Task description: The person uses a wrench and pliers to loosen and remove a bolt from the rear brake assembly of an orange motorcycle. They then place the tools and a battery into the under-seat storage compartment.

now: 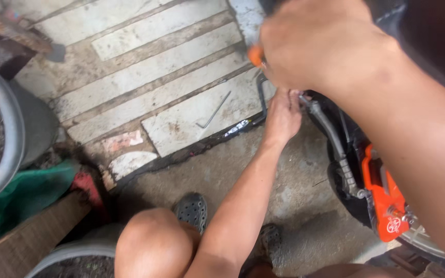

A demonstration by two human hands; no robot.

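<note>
Outdoor concrete floor (305, 206) giving way to worn, whitewashed slabs (155, 72) farther off. Nearest, at the bottom edge: a bare knee (153, 247) and grey perforated clogs (191, 208). To the right, a dark wheel with an orange brake caliper (384, 201), cut off by the frame edge. At left, a green cloth (24, 193) and a grey tub rim (11, 128). Farther out, a bent hex key (213, 111) lying alone on a slab. Left hand (283, 114) reaching forward, fingers curled around a dark part beside a grey lever (330, 136); exact grip hidden. Right hand (315, 46) close to the lens, blurred, closed on an orange-handled tool (255, 55), mostly covered by the fist.
</note>
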